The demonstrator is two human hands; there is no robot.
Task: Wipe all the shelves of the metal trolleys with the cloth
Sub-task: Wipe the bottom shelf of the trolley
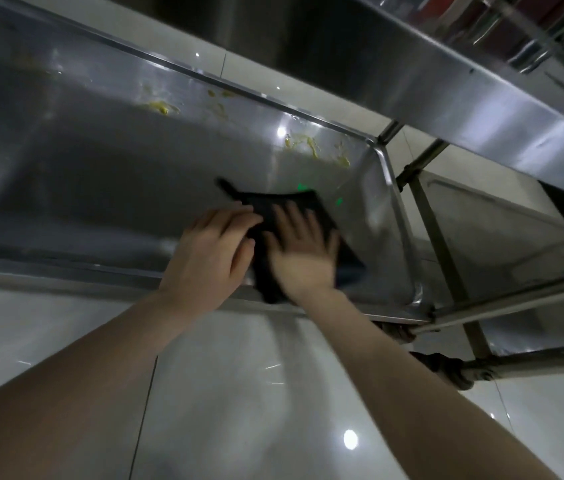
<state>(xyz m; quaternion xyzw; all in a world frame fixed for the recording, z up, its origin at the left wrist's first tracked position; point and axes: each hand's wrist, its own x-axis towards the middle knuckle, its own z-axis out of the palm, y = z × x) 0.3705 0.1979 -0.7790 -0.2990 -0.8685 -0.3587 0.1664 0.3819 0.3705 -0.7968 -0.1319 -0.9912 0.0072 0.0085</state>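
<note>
While the cloth (294, 204) is pressed on the trolley shelf (100, 174) near its right corner by the right hand (299, 252), fingers spread, its edge is touched by the left hand (211, 251), fingers together.

Black cloth (292, 202), folded roughly square, lies flat on the lower shelf (117, 174) of a stainless-steel trolley, near the shelf's right front corner. One corner of the cloth sticks out toward the far left. The right hand (303, 252) presses flat on top of it and is motion-blurred. The left hand (211, 251) rests its fingers on the cloth's left edge. The shelf is shiny and tray-like with a raised rim. Yellow smears (315, 148) sit along its far edge, apart from the cloth. The upper shelf (446, 84) runs overhead. The second trolley (502, 230) stands just beside on the right.
</note>
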